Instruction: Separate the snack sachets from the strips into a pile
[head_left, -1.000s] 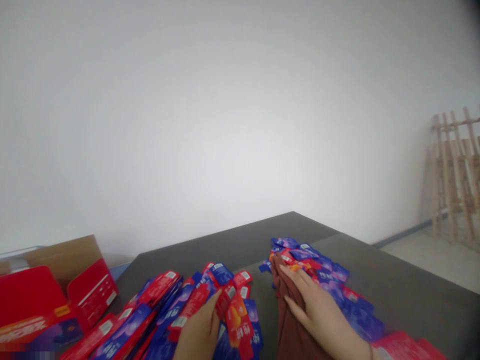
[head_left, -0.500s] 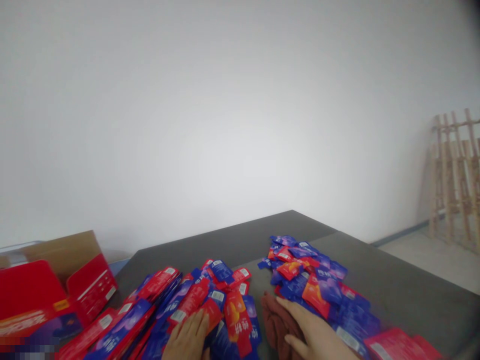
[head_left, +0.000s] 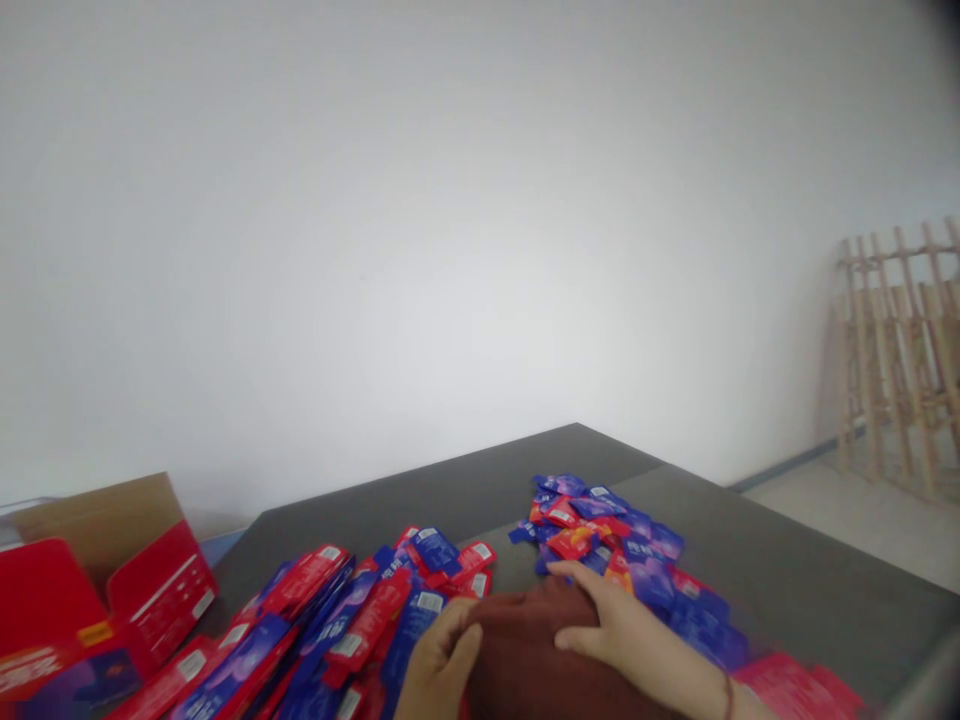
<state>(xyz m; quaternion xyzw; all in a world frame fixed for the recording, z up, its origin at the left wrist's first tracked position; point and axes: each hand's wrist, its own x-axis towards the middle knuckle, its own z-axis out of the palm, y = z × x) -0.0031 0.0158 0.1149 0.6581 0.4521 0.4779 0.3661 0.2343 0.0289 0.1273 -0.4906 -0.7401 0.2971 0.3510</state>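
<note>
A brown cloth is bunched at the near middle of the scene, between the person's 2 hands and touching both. The left hand is at its left edge, thumb and bent fingers drawn close together with the edge of the fabric caught between them. The right hand reaches over the cloth from the right, thumb and forefinger spread well apart on it; its other fingertips are hidden, so I cannot tell how firmly it grips. A band circles the right wrist. On the dark grey table, 1 heap of red and blue packets overlaps to the left of the cloth, and another heap runs from the far side down to the near right. An open red box stands at the near left. At the far right, a wooden rack leans near the pale wall.
</note>
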